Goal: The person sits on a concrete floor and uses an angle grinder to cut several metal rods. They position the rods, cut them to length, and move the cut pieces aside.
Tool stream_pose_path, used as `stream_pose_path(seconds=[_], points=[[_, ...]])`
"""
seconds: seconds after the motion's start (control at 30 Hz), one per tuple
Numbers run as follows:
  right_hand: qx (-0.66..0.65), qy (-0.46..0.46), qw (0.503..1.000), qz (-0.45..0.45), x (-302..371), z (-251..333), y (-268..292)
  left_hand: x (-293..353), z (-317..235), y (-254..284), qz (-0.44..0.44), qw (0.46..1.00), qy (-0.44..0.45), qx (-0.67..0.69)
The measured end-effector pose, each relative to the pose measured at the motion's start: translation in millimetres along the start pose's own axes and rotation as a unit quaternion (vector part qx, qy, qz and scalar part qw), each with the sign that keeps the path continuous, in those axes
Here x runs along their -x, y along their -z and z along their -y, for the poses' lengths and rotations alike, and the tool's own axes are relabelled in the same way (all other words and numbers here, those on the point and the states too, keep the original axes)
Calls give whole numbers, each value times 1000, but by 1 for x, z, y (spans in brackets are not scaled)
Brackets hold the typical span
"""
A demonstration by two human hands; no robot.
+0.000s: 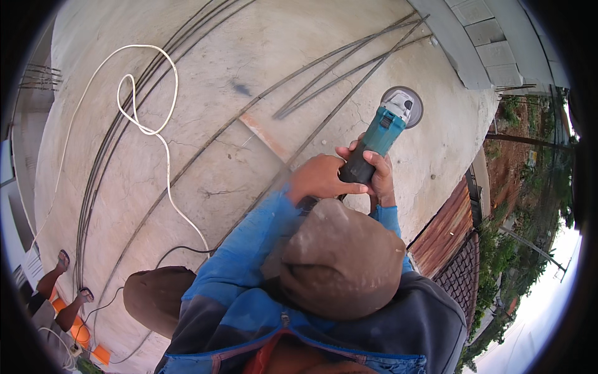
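An angle grinder (380, 132) with a teal body, a black rear end and a grey head points away from me, held above the concrete. Its round disc (416, 113) shows at the far end, past the head. My left hand (319, 177) is closed around the black rear end, thumb stretched across it. From the other side my right hand (381, 176) grips the same end, its thumb lying on the body. Some of the fingers are hidden behind the tool. My bent right knee (342, 258) rises just below both hands.
Long steel rebars (237, 115) lie across the concrete floor (261, 56). A white cord (169, 162) loops at left and meets a black cable (180, 248). Another person's feet (85, 295) stand at lower left, near orange objects (81, 331). Rusty roofing (445, 224) borders the right edge.
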State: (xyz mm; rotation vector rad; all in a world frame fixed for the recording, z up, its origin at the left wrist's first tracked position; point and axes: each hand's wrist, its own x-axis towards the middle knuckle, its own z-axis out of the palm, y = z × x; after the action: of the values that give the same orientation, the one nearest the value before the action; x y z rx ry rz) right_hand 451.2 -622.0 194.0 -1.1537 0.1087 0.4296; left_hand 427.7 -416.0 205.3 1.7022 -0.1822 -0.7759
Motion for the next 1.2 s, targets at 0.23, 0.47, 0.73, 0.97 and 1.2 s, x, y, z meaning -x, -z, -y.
stream_pose_path(seconds=[0.23,0.47,0.73,0.97,1.2], points=[[260,16,904,-340,-14,6,100,30,59,112,-471,878,7,-88],[496,-24,744,-448,-10,-43,154,63,147,150,-437,790,86,-421],[525,-53,727,-439,-9,-63,138,74,163,183,-312,824,12,-472],[510,-97,732,-440,-12,-58,136,68,184,184,-310,825,59,-469],[495,-69,738,-454,3,-60,127,69,185,179,-326,812,115,-470]])
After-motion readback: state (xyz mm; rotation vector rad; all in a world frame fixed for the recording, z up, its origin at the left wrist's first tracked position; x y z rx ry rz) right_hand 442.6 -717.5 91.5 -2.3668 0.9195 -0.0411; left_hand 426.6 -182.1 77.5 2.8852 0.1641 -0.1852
